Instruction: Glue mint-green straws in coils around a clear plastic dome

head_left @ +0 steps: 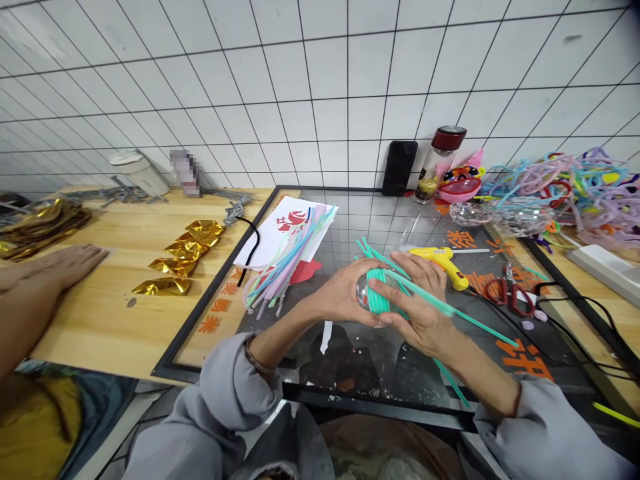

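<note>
Both my hands meet over the glass-topped frame [350,200]. My left hand [345,293] is closed round a clear ball wrapped in teal pipe cleaners [376,299]. My right hand [423,307] grips the same ball from the right, thumb pressed on the teal wraps. Long teal pipe cleaner ends [480,327] stick out past my right wrist, and more fan out above the ball. A yellow glue gun [443,260] lies just beyond my right hand.
A bundle of pastel pipe cleaners [290,257] lies on white paper at left. Red scissors [510,293] and black cables sit right. Gold foil pieces [183,260] rest on the wooden table. Another person's hand [60,267] lies flat at far left. A tangle of colourful pipe cleaners [590,187] fills the back right.
</note>
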`<state>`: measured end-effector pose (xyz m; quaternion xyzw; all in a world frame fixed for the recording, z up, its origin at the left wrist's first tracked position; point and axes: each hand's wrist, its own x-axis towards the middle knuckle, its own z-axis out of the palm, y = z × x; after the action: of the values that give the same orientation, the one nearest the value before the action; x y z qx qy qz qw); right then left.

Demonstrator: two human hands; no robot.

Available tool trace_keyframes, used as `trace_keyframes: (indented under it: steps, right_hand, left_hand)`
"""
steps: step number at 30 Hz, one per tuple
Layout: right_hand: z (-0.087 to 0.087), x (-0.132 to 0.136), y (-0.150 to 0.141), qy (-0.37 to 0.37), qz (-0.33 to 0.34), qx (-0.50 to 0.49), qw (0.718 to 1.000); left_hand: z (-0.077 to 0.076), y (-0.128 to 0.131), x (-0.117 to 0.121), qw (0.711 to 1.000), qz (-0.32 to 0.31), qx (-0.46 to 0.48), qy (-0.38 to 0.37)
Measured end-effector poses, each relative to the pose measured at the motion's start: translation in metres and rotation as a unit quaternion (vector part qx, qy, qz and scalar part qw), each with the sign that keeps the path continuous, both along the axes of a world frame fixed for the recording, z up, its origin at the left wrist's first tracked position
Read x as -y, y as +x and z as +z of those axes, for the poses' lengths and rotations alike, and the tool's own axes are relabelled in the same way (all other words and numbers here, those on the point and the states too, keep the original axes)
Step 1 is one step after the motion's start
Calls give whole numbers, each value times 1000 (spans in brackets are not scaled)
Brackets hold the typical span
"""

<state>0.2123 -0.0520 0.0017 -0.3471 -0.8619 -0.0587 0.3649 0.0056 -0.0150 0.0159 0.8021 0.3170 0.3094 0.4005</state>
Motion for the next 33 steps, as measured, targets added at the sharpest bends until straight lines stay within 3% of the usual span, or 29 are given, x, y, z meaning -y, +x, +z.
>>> trace_keyframes:
  steps: [15, 26, 33]
  right_hand:
    - [0, 3, -2, -58, 101, -8, 993]
    - [-7, 2, -3, -52, 46, -6, 998]
    - [-4, 0, -1, -54, 69, -18, 996]
  left_hand:
    - [4, 0, 1, 999, 23, -14, -23]
    - [5, 2, 3, 999, 11, 8, -35]
    - [1, 0, 1, 1000, -4, 16, -16]
